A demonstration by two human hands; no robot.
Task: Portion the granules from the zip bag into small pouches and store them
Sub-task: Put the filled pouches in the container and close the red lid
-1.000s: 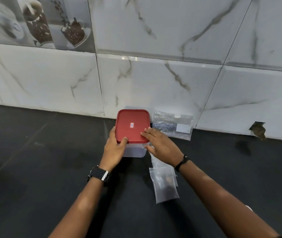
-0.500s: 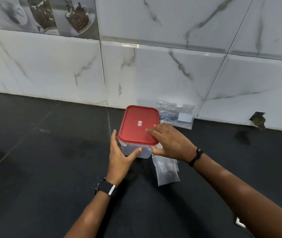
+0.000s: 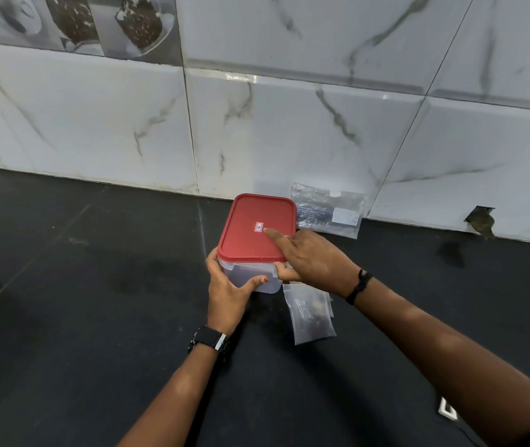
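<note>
Head view, looking forward and down onto dark stone counter (image 3: 96,317) backed by white marble-veined wall tiles (image 3: 289,133). Centre: rectangular translucent plastic box (image 3: 250,279) closed by red snap-on lid (image 3: 257,227), long axis running away toward wall. Left hand (image 3: 225,285) wrapped round near-left corner of box, thumb laid across front wall, fingers curled behind left side. Right hand (image 3: 309,256) over near-right corner: index finger stretched flat on lid beside small white label, thumb hooked under lid rim, remaining fingers loosely bent. Both hands directly on box, right one better placed for prying lid, left one for bracing. Small clear plastic pouches (image 3: 310,314) holding dark granules, stacked flat on counter just below right wrist, touching or nearly touching box's near-right corner; exact count not discernible. Larger clear zip bag (image 3: 328,214) with printed label propped against wall just right of box; contents not discernible. Box interior largely hidden; only a faint dark band visible through front wall. Probable step: opening of lid for stowing of pouches, nearest to right hand.
</note>
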